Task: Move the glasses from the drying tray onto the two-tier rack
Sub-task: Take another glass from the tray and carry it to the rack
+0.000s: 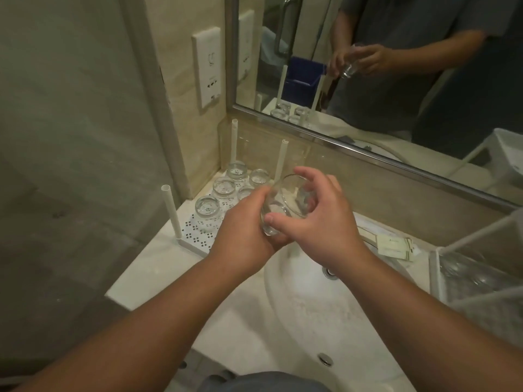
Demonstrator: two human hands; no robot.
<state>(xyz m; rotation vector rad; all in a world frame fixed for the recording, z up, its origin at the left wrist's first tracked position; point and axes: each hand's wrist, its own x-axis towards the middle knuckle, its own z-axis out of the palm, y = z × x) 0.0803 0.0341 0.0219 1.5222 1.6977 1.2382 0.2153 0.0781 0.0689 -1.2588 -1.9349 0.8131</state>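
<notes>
Head view: both hands gripped one clear round tumbler glass (285,205) above the sink, left hand (243,227) under it, right hand (319,219) wrapped over it. At 10 o'clock, about five clear upturned glasses (223,188) remained on the white perforated drying tray (198,239). The white wire two-tier rack (435,273) at 3 o'clock already held glassware. Judged roughly midway.
</notes>
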